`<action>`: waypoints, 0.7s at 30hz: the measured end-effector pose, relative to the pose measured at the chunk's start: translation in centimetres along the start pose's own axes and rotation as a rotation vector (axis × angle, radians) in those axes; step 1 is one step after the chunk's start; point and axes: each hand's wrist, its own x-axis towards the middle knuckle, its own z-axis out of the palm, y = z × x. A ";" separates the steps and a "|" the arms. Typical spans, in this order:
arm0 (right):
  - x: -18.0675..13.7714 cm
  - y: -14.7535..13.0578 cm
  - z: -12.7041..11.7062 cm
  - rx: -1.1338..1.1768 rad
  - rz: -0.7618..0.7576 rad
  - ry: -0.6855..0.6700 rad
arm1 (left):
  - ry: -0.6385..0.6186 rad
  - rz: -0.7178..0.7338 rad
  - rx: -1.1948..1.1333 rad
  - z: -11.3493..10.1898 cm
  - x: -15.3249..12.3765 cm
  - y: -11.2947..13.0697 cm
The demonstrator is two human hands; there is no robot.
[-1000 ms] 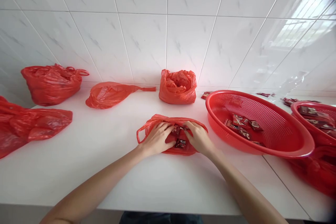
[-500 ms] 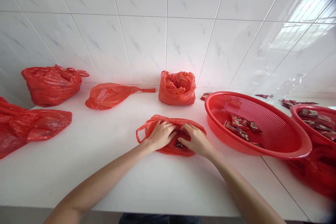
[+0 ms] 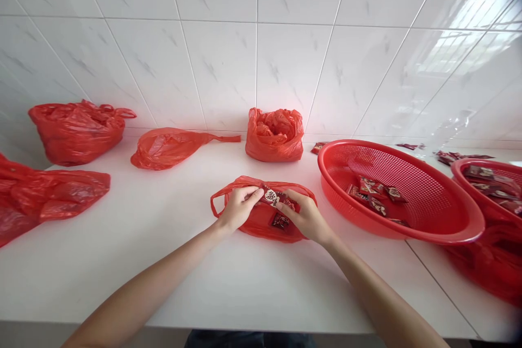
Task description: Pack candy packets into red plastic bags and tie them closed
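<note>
Over a red plastic bag (image 3: 255, 225) lying open on the white counter, my left hand (image 3: 237, 207) pinches a small dark red printed packet (image 3: 269, 196) between thumb and fingers. From the other side my right hand (image 3: 306, 217) is closed on packets too, its thumb against the same one and its fingers by a second printed packet (image 3: 289, 203). Whether the two packets are joined I cannot tell. Beneath the hands, another dark red packet (image 3: 280, 222) lies in the bag. The bag's handle loop sticks out past my left hand.
To the right stands a large red basket (image 3: 438, 185) holding several packets, beside a second red basket (image 3: 459, 168) with more. Loose packets (image 3: 460, 157) lie behind them. Along the wall are a full red bag (image 3: 77, 133), a flat bag (image 3: 163, 149) and a squat bag (image 3: 274, 147).
My hands were down inside the bag, fingers hidden. Now they are raised a little, with printed packets showing between them. Another packet inside the bag is more exposed.
</note>
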 end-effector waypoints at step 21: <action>-0.2 0.4 0.5 0.068 0.027 0.025 | -0.037 -0.086 -0.105 -0.9 -0.9 0.5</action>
